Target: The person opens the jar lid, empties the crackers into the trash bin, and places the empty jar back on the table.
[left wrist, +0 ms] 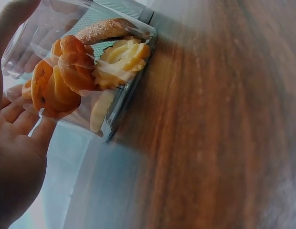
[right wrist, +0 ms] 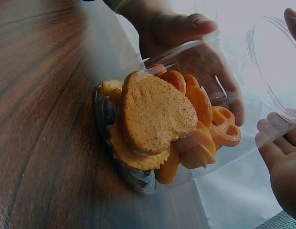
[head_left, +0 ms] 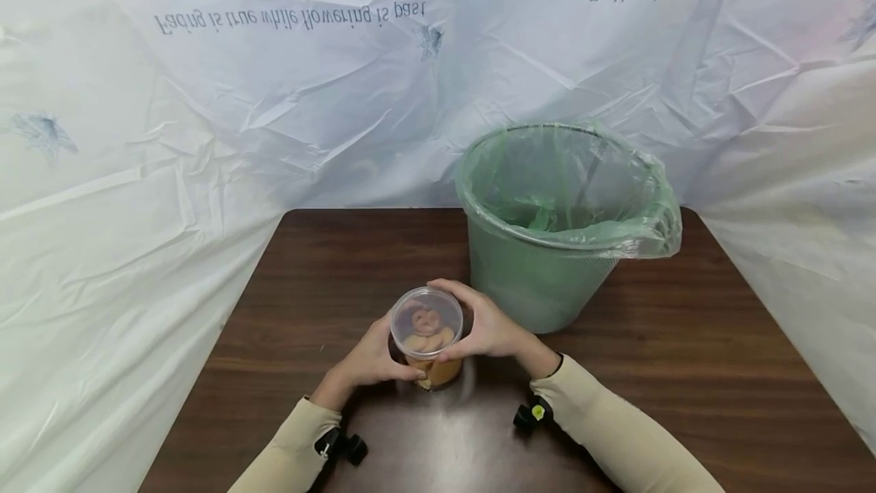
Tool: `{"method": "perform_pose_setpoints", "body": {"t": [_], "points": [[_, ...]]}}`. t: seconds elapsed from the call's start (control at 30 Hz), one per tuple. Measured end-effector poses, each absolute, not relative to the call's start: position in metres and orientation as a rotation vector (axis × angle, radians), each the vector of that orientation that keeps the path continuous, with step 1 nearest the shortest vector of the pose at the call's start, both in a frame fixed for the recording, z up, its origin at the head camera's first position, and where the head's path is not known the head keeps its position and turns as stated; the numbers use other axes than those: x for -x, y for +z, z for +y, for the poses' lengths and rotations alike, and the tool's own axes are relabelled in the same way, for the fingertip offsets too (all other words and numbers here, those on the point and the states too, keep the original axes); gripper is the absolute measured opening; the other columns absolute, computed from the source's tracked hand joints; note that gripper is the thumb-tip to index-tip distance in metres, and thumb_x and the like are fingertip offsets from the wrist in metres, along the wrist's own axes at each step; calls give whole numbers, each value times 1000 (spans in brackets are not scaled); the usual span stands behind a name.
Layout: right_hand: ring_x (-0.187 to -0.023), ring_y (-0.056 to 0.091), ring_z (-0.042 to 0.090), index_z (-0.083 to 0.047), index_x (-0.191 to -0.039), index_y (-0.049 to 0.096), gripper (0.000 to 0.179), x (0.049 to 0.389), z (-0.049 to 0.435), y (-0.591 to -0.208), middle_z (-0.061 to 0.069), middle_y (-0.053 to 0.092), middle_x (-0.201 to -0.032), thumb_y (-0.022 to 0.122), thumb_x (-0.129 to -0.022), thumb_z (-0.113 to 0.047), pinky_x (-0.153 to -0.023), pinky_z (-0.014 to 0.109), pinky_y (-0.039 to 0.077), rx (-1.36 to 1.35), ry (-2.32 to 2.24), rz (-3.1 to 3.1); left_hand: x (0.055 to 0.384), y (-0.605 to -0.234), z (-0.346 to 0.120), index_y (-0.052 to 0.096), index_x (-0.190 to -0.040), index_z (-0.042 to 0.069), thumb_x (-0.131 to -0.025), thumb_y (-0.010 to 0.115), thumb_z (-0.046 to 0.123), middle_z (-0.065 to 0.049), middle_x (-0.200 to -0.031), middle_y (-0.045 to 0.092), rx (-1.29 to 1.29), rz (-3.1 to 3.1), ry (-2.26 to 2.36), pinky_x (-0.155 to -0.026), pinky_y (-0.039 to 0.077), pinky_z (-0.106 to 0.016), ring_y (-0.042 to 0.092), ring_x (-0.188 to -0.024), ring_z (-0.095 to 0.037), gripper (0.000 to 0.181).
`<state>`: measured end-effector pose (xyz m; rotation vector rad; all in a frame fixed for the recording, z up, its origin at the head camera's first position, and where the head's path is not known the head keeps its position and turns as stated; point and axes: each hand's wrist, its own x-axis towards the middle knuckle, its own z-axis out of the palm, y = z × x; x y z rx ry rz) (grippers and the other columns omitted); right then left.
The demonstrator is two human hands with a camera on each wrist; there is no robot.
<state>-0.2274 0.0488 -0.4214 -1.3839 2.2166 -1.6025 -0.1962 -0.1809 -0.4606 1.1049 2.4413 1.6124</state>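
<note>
Beige sleeves [head_left: 623, 409], then both hands [head_left: 368, 354] [head_left: 491, 327], fingers [head_left: 457, 290] curled round a clear cookie tub [head_left: 427, 337]

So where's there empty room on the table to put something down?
The table is bare between the left hand and the table's left edge, and right of the bin and right sleeve. The middle is crowded: both hands hold the cookie jar, with the bin close behind the right hand.

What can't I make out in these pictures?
Floor of bin: head view, hidden by liner.
Number of cookies in jar: wrist views, front ones cover others.
Whole right hand: right wrist view, cut by right edge.
Upper ends of sleeves: head view, cut by bottom edge.
</note>
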Motion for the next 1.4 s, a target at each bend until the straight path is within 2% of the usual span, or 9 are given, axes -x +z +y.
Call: {"method": "perform_pose_setpoints", "body": {"t": [0.3, 0.5, 0.73, 1.0, 1.4], "points": [[-113, 44, 47, 7, -135, 31, 90, 230, 48, -423, 28, 43, -129, 82, -61, 0, -91, 58, 37, 1326, -1749, 1939, 196, -460, -182, 31, -138, 2, -56, 87, 15, -15, -128, 49, -1088, 2486, 1579, -98, 39, -44, 50, -113, -31, 100], [-114, 43, 48, 11, -134, 31, 91, 232, 49, -428, 29, 42, -130, 82, -60, 1, -91, 58, 36, 1322, -1784, 1894, 196, -461, -181, 29, -139, 2, -56, 87, 13, -15, -130, 48, -1105, 2439, 1614, -97, 39, -42, 50, -113, -33, 102], [-119, 41, 45, 7, -137, 29, 91, 234, 50, -430, 24, 41, -134, 81, -63, -1, -95, 56, 34, 1313, -1761, 1860, 196, -461, -180, 29, -139, 2, -55, 87, 11, -16, -130, 48, -1096, 2427, 1626, -98, 39, -41, 49, -114, -33, 103], [-119, 38, 48, 6, -139, 25, 89, 237, 51, -427, 29, 37, -134, 78, -68, -4, -94, 60, 32, 1322, -1730, 1780, 195, -461, -181, 29, -140, 3, -56, 87, 12, -15, -131, 47, -1083, 2440, 1610, -98, 39, -41, 49, -115, -32, 102], [-121, 34, 51, 7, -141, 18, 90, 239, 53, -422, 32, 33, -136, 73, -71, 4, -94, 63, 29, 1346, -1676, 1689, 194, -460, -181, 30, -138, 1, -56, 86, 10, -15, -130, 48, -1073, 2458, 1603, -99, 38, -39, 49, -115, -32, 101]]}}
